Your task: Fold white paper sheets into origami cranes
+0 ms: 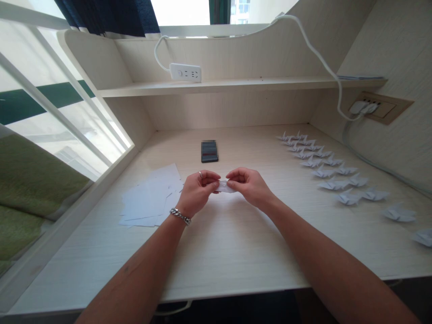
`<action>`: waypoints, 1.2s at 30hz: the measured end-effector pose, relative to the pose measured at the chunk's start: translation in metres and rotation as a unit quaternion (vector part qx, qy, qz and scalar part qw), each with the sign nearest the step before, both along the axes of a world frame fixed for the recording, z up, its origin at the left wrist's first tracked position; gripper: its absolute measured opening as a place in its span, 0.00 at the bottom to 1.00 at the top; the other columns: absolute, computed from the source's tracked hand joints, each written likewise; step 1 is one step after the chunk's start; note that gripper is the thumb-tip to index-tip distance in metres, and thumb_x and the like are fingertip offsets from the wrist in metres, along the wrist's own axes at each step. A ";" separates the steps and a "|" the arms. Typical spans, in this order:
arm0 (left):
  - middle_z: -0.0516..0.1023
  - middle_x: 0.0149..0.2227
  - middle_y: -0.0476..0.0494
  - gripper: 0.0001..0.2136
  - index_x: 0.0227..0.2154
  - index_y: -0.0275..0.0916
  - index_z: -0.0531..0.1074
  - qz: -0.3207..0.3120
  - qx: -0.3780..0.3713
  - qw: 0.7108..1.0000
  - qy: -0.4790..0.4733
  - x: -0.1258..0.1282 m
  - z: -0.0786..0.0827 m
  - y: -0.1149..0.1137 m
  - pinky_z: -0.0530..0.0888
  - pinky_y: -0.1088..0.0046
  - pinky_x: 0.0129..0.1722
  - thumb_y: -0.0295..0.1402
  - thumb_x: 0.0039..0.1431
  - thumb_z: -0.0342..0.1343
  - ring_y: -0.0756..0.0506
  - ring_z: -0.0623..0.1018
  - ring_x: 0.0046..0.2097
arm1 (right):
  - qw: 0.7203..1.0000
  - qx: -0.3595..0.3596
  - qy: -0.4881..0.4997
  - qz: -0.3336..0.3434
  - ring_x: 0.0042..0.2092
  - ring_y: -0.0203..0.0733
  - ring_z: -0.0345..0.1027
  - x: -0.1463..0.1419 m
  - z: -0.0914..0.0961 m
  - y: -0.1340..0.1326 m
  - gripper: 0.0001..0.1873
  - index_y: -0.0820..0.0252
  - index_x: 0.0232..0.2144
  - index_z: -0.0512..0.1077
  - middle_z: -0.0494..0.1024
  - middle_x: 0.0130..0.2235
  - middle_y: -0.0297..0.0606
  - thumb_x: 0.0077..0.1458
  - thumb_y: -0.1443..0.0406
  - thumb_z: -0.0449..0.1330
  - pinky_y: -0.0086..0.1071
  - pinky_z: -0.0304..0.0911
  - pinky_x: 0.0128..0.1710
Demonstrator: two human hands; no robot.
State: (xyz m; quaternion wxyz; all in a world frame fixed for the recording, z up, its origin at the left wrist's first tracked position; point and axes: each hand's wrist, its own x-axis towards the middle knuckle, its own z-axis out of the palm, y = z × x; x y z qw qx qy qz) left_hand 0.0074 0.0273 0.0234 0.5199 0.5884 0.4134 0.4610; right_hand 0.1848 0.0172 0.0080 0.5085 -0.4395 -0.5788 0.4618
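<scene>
A small folded piece of white paper [225,186] is pinched between both my hands just above the pale wooden desk [236,243]. My left hand [197,191], with a ring and a metal bracelet, grips its left end with curled fingers. My right hand [248,184] grips its right end the same way. Most of the paper is hidden by my fingers. A loose stack of white sheets [151,195] lies just left of my left hand.
Several folded paper cranes [332,173] line the right side of the desk in two rows. A dark phone [209,150] lies behind my hands. A power strip [185,72] sits on the shelf, its cable running to a wall socket [371,108]. A window rail is at left.
</scene>
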 end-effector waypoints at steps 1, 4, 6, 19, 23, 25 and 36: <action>0.80 0.28 0.44 0.10 0.32 0.33 0.74 -0.001 0.009 1.000 0.011 0.000 0.000 -0.001 0.76 0.69 0.33 0.29 0.46 0.64 0.47 0.79 0.30 | 1.000 0.002 -0.009 0.000 0.35 0.40 0.72 0.000 0.000 -0.001 0.12 0.62 0.34 0.74 0.78 0.32 0.38 0.45 0.64 0.65 0.33 0.66 0.35; 0.80 0.28 0.45 0.10 0.34 0.34 0.74 0.000 0.047 0.997 0.069 0.001 0.002 -0.004 0.76 0.70 0.34 0.28 0.47 0.63 0.47 0.79 0.31 | 0.999 0.004 -0.039 -0.001 0.35 0.40 0.72 -0.001 0.001 -0.002 0.11 0.61 0.33 0.75 0.78 0.33 0.38 0.44 0.65 0.65 0.33 0.66 0.35; 0.80 0.28 0.45 0.09 0.34 0.35 0.74 0.003 0.068 0.993 0.100 0.002 0.002 -0.005 0.75 0.71 0.35 0.28 0.47 0.62 0.47 0.79 0.32 | 0.999 0.000 -0.053 -0.004 0.33 0.40 0.72 -0.002 0.002 -0.003 0.09 0.61 0.31 0.74 0.78 0.31 0.37 0.43 0.66 0.64 0.32 0.65 0.33; 0.78 0.28 0.44 0.10 0.32 0.34 0.73 0.013 0.038 0.997 0.061 -0.001 0.004 -0.003 0.76 0.70 0.33 0.29 0.45 0.65 0.47 0.78 0.31 | 1.000 -0.024 -0.009 0.017 0.33 0.39 0.72 0.000 0.006 -0.003 0.11 0.62 0.33 0.74 0.78 0.31 0.37 0.43 0.66 0.64 0.32 0.65 0.34; 0.79 0.30 0.44 0.09 0.30 0.35 0.74 -0.019 0.055 0.994 0.089 0.000 0.003 -0.004 0.75 0.72 0.34 0.30 0.45 0.65 0.47 0.78 0.34 | 0.998 0.006 -0.046 0.033 0.34 0.40 0.72 -0.001 0.004 -0.004 0.10 0.61 0.32 0.73 0.78 0.31 0.37 0.44 0.64 0.65 0.33 0.67 0.35; 0.79 0.29 0.45 0.08 0.29 0.34 0.74 -0.032 0.046 0.995 0.085 -0.001 0.004 -0.003 0.75 0.73 0.33 0.28 0.45 0.65 0.48 0.78 0.32 | 0.997 0.015 -0.061 0.034 0.34 0.39 0.72 0.000 0.004 -0.004 0.09 0.61 0.31 0.73 0.78 0.31 0.37 0.45 0.65 0.65 0.33 0.66 0.34; 0.78 0.28 0.45 0.07 0.30 0.34 0.76 -0.048 0.017 0.997 0.058 -0.004 0.005 0.000 0.76 0.71 0.31 0.29 0.46 0.62 0.49 0.77 0.30 | 0.997 0.027 -0.068 0.022 0.31 0.39 0.71 0.006 0.006 -0.003 0.07 0.60 0.29 0.72 0.76 0.29 0.35 0.44 0.66 0.64 0.31 0.65 0.31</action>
